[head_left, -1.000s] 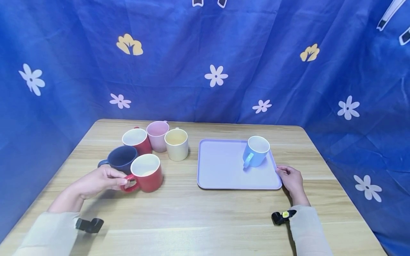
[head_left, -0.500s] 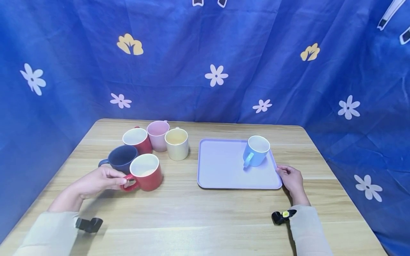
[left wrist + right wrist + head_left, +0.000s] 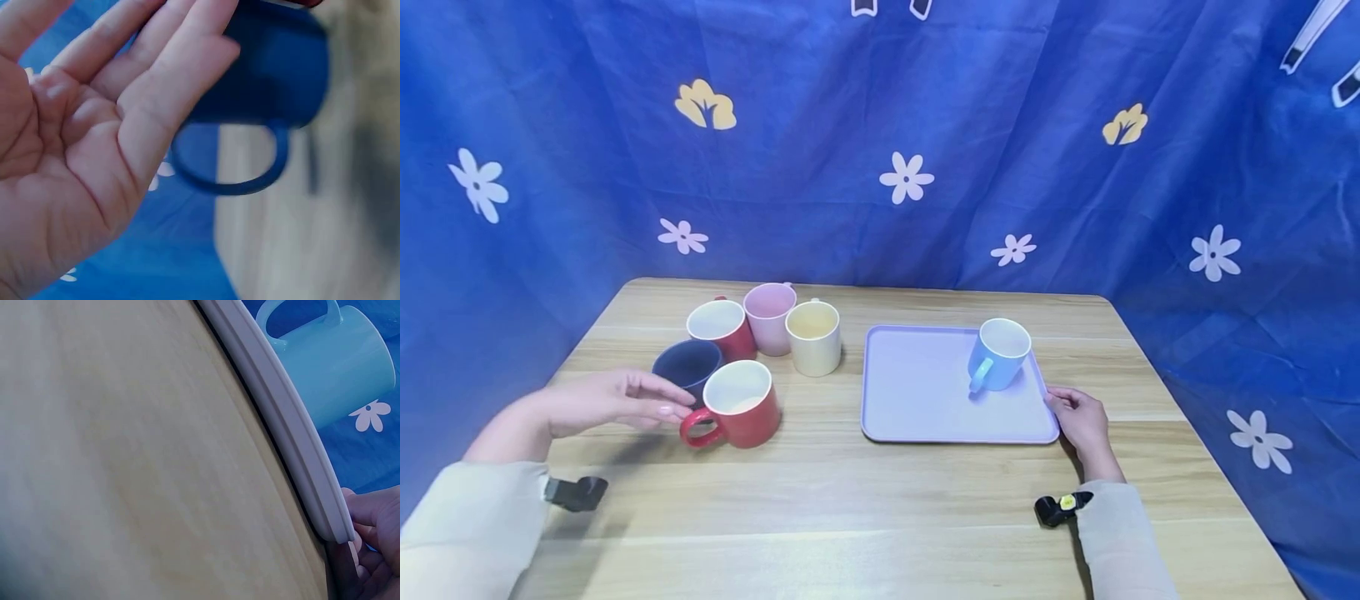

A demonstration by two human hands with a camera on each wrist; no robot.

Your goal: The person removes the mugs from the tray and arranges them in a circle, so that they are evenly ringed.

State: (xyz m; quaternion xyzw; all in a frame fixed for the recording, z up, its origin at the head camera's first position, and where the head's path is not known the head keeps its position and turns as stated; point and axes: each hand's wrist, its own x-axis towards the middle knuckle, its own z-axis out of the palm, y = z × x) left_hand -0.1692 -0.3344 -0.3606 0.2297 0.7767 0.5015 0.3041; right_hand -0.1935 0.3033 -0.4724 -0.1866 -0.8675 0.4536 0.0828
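My left hand [image 3: 617, 402], fingers loosely extended, is just left of the red mug's handle with nothing in its grasp. The red mug [image 3: 756, 423] stands on the table, white inside, its handle pointing left. Behind the hand is a dark blue mug [image 3: 687, 367], its handle hidden in the head view; in the left wrist view that blue mug [image 3: 281, 69] shows its handle beside the fingers. My right hand [image 3: 1081, 419] pinches the right edge of a lilac tray [image 3: 925, 400]. On the tray stands a light blue mug [image 3: 998, 357], also seen as a mug [image 3: 337, 362] beyond the rim.
Another red mug [image 3: 737, 337], a pink mug [image 3: 771, 325] and a cream mug [image 3: 816, 350] stand close together behind the dark blue one. A blue patterned curtain [image 3: 820, 208] hangs around the wooden table [image 3: 850, 517] at the back and sides.
My left hand has let go of the red mug's handle and drawn back to the left, its fingers straightening. The right hand and the tray are nearly unmoved.
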